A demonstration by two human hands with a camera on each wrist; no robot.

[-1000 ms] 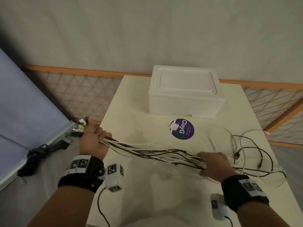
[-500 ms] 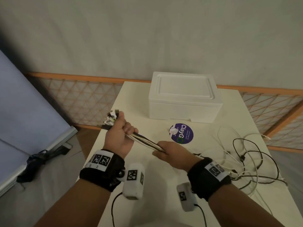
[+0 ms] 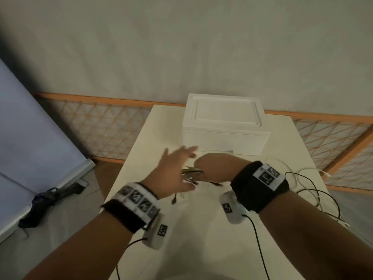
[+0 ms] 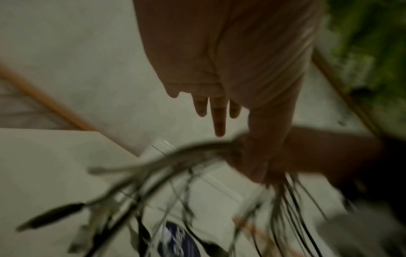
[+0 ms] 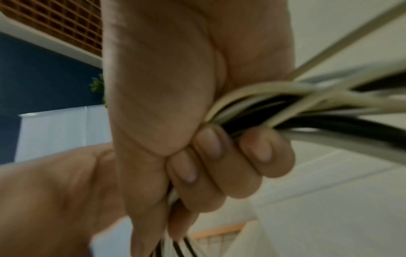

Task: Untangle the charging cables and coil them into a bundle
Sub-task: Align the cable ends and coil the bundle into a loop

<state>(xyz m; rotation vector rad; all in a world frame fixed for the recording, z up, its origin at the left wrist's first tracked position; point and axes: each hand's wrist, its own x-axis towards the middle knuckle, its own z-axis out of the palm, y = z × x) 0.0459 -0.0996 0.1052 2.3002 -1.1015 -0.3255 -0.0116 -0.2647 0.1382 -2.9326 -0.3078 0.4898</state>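
Above tabletop [image 3: 201, 249]: right hand [image 3: 214, 168] fisted around cables [image 5: 296, 107], left hand [image 3: 173, 172] splayed, empty; loose tails risk re-knotting.

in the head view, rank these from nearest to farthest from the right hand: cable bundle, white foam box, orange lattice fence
1. cable bundle: gripped in the right hand, at table centre.
2. white foam box: just beyond the hand, at the table's far edge.
3. orange lattice fence: past the table, along the wall.
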